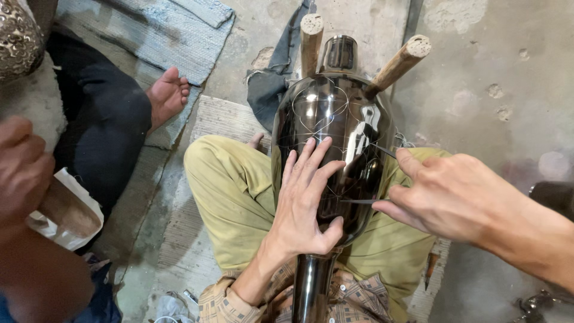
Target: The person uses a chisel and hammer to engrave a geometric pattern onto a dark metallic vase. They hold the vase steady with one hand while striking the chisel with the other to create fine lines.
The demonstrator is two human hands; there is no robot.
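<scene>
A large shiny dark metal vase (335,113) lies across my lap, its neck pointing away from me between two wooden pegs (311,36). Thin scratched curves cover its belly. My left hand (306,200) lies flat on the vase with the fingers spread, steadying it. My right hand (445,194) grips a thin metal compass-like scribing tool (376,173), whose two slim legs touch the vase's right side. My legs in olive trousers (233,191) are folded beneath the vase.
Another person sits at the left in dark trousers, a bare foot (167,96) resting on a blue-grey mat (149,36), a hand (24,167) near a paper-wrapped object (69,212). Dark cloth (272,90) lies behind the vase. Concrete floor stretches to the right.
</scene>
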